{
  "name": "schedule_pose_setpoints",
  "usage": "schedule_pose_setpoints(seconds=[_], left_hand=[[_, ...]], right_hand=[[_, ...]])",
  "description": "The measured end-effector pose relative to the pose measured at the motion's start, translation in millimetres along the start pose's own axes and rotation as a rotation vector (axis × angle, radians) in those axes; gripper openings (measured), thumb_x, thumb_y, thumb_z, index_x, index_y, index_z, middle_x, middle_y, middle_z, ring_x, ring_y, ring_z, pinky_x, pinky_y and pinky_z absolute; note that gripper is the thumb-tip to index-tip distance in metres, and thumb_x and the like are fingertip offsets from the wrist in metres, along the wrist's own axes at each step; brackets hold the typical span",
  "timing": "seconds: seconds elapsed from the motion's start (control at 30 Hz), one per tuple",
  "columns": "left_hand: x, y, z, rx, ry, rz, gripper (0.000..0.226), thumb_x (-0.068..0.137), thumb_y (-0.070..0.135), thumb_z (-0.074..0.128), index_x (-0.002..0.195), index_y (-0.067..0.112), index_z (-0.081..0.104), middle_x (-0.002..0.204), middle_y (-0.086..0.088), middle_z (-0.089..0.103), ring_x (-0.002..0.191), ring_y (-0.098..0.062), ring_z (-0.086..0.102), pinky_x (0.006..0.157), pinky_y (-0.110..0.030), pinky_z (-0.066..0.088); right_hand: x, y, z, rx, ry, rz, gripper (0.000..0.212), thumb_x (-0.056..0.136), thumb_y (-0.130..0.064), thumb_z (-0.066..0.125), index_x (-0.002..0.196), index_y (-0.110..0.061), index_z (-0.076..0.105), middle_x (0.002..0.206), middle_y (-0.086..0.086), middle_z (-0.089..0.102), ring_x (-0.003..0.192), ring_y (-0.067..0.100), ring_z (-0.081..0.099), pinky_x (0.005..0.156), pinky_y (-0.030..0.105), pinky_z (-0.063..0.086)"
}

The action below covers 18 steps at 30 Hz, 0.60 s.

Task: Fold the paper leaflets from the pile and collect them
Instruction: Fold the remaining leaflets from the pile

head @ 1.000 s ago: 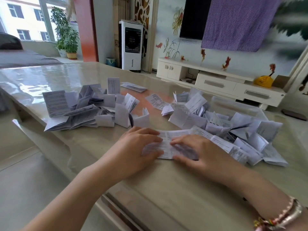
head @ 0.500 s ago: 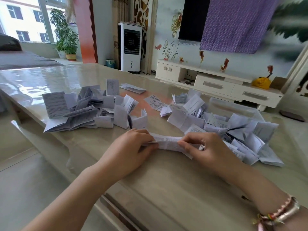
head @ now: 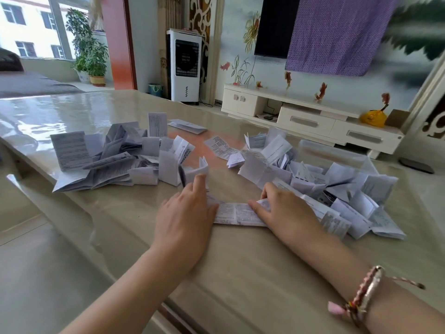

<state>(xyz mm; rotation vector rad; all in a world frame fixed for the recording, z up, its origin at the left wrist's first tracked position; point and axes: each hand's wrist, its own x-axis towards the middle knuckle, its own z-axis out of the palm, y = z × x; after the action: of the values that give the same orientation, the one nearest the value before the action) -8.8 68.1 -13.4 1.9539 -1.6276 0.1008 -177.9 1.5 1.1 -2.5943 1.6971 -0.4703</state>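
A narrow folded white leaflet (head: 237,214) with small print lies flat on the beige table (head: 240,273) in front of me. My left hand (head: 185,213) presses down on its left end, fingers spread. My right hand (head: 284,208) presses its right end, with a bracelet on that wrist. One pile of leaflets (head: 115,157) sits at the left, many standing folded. Another pile of leaflets (head: 320,186) spreads at the right, just behind my right hand.
A clear plastic box (head: 334,155) stands behind the right pile. Two single leaflets (head: 221,147) (head: 187,126) lie between and behind the piles. The table's near-left edge (head: 72,213) drops to the floor. A white TV cabinet (head: 310,119) stands beyond the table.
One second ago the leaflet lay wider under both hands. Half a second ago both hands held it lifted and folded over. Now it lies flat as a narrow strip and both hands press on it.
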Motion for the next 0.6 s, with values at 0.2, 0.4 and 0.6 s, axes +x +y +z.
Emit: schedule_pose_setpoints(seconds=[0.2, 0.4, 0.6], left_hand=[[3.1, -1.5, -0.5, 0.149, -0.016, 0.007, 0.049, 0.094, 0.048, 0.045, 0.134, 0.026, 0.026, 0.131, 0.002, 0.034, 0.12, -0.024, 0.038, 0.097, -0.033, 0.032], [7.9, -5.2, 4.9, -0.113, -0.156, 0.114, 0.031, 0.097, 0.029, 0.047, 0.127, 0.027, 0.041, 0.112, 0.004, 0.054, 0.107, -0.021, 0.052, 0.079, -0.028, 0.036], [7.0, 0.0, 10.0, -0.025, -0.155, 0.097, 0.049, 0.095, 0.049, 0.045, 0.132, 0.02, 0.034, 0.138, 0.002, 0.048, 0.129, -0.019, 0.043, 0.098, -0.029, 0.033]], right_hand=[[0.1, -3.3, -0.7, -0.106, 0.032, -0.044, 0.035, 0.097, -0.05, 0.044, 0.103, -0.016, 0.037, 0.083, -0.007, 0.051, 0.084, 0.019, 0.055, 0.064, 0.03, 0.034], [-6.0, -16.8, 10.0, -0.045, 0.225, -0.244, 0.039, 0.086, -0.038, 0.061, 0.111, -0.012, 0.048, 0.114, 0.005, 0.051, 0.11, 0.027, 0.043, 0.083, 0.039, 0.04], [-13.9, -23.0, 10.9, -0.01, 0.077, -0.21, 0.036, 0.093, -0.031, 0.05, 0.124, -0.02, 0.035, 0.148, 0.0, 0.028, 0.143, 0.018, 0.008, 0.109, 0.038, 0.023]])
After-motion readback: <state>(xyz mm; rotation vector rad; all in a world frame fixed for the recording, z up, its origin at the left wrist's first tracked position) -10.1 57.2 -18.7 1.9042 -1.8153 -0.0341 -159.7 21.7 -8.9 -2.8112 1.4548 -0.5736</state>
